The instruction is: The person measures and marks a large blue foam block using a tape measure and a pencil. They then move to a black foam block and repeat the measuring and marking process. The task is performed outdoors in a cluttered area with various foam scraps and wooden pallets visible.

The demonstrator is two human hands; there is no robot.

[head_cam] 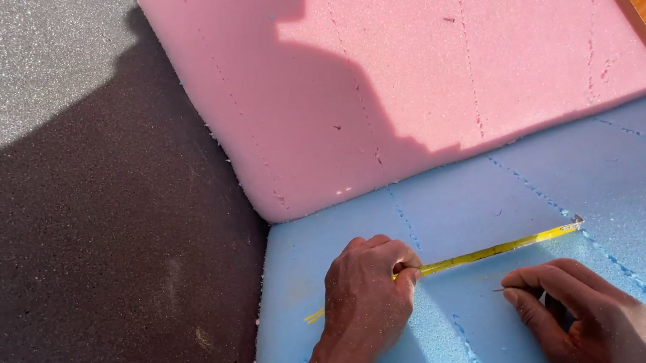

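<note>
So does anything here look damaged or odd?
Yes, slightly: the pink foam slab's lower-left edge looks ragged, with crumbs along it. Dotted lines of pits cross it and the blue foam sheet. The yellow tape measure lies flat.

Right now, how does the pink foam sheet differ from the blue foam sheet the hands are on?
The pink foam sheet lies farther from the person and overlaps the blue foam sheet, which lies nearer. The pink one is partly sunlit; the blue one sits in shade. Only the blue one has things on it: a yellow measuring tape pressed by the left hand, and the right hand. Both show dotted lines across them.
</note>
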